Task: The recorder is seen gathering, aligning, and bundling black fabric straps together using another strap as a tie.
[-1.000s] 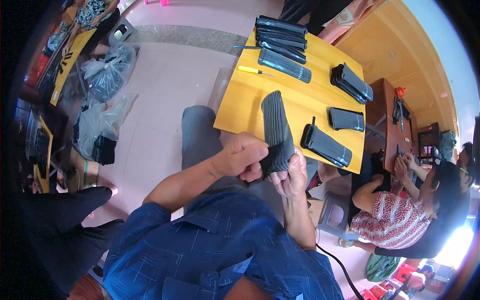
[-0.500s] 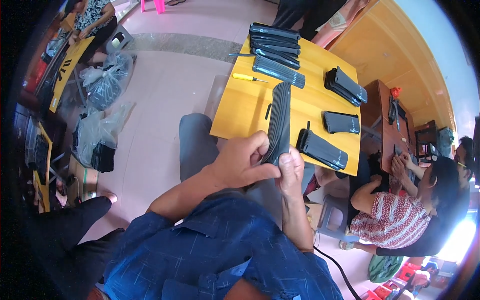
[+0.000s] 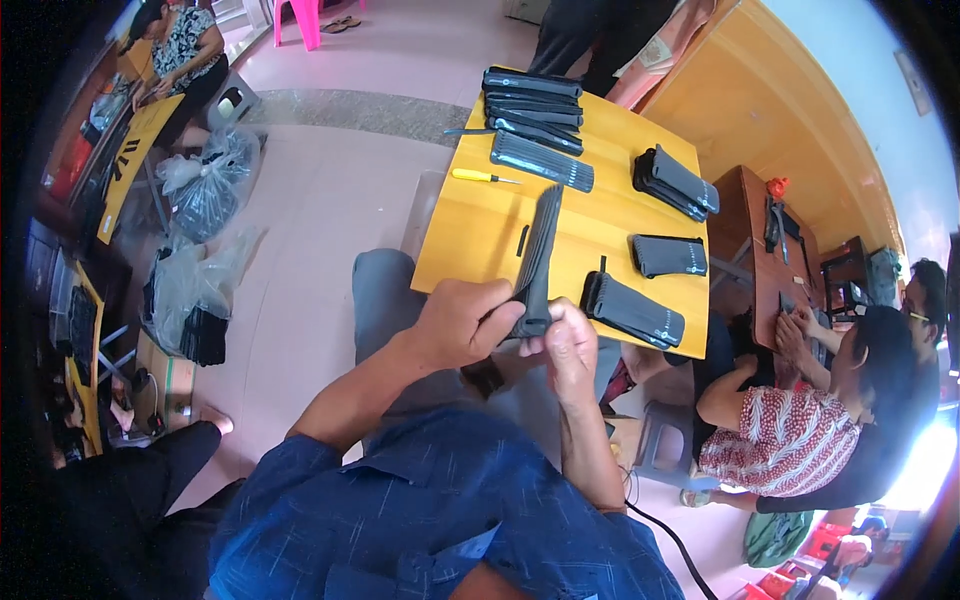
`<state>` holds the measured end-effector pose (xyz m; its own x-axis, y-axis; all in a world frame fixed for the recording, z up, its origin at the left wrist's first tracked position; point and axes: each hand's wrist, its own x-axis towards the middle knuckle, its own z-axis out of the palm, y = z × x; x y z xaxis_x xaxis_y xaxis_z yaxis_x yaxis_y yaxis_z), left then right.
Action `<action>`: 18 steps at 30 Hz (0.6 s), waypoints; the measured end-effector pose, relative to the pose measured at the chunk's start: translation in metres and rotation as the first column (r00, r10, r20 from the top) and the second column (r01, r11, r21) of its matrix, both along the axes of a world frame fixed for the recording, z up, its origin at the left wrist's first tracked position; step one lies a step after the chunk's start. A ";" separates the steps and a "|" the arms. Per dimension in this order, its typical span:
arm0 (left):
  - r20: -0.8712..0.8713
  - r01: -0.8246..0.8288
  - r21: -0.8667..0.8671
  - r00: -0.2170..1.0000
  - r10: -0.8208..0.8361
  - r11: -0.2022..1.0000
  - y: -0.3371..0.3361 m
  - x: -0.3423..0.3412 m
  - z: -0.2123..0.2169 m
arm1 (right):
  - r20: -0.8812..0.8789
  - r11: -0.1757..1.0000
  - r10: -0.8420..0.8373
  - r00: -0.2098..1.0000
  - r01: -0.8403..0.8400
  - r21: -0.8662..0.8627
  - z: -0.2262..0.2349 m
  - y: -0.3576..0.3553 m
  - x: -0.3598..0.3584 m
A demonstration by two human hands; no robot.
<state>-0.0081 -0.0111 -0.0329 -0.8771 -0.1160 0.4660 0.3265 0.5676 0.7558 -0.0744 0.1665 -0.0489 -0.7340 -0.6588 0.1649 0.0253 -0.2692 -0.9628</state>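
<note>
My left hand point(image 3: 462, 318) is closed round the lower end of a long black ribbed bundle point(image 3: 540, 252), which looks like stacked flat strips; their exact kind I cannot make out. The bundle points up and away over the near part of a yellow wooden table point(image 3: 465, 225). At its bottom right corner my right hand point(image 3: 571, 352) pinches the end with thumb and fingers. Beside the bundle lie a short black strip point(image 3: 522, 241) and a yellow-handled screwdriver point(image 3: 482, 176). Similar black bundles point(image 3: 634, 310) rest to the right.
More black bundles point(image 3: 535, 105) are piled at the far edge, with others point(image 3: 672, 182) at the right. A brown table point(image 3: 760, 225) stands beyond, where a co-worker in a red patterned top point(image 3: 785, 430) sits. Plastic bags point(image 3: 210, 185) sit on the floor at left.
The bundle has turned so its narrower side shows, and its lower end has come slightly down and left. My right hand has shifted a little lower. The view has moved slightly.
</note>
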 end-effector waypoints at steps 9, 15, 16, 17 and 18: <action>-0.138 -0.021 -0.335 0.990 -0.027 0.942 -0.005 0.000 0.008 | -0.164 0.957 0.050 0.985 -0.001 0.290 0.018 -0.002 -0.002; 0.139 0.358 -0.312 0.933 -0.331 0.880 -0.050 0.001 0.038 | -0.079 0.926 0.241 0.967 -0.205 0.318 0.021 0.017 -0.011; 0.194 0.405 -0.297 0.912 -0.361 0.865 -0.063 0.002 0.050 | -0.191 0.889 0.347 0.918 -0.257 0.378 0.025 0.028 -0.022; 0.248 0.450 -0.279 0.887 -0.389 0.848 -0.077 0.004 0.058 | -0.291 0.845 0.450 0.844 -0.298 0.444 0.028 0.040 -0.031; 0.253 0.459 -0.204 0.878 -0.406 0.865 -0.089 0.007 0.060 | -0.346 0.856 0.469 0.813 -0.322 0.403 0.030 0.050 -0.034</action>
<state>-0.0012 -0.1006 0.0266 -0.8868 0.3934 0.2425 0.4443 0.5817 0.6813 -0.1089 0.2169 -0.0188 -0.3044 -0.9439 0.1278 -0.3599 -0.0103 -0.9329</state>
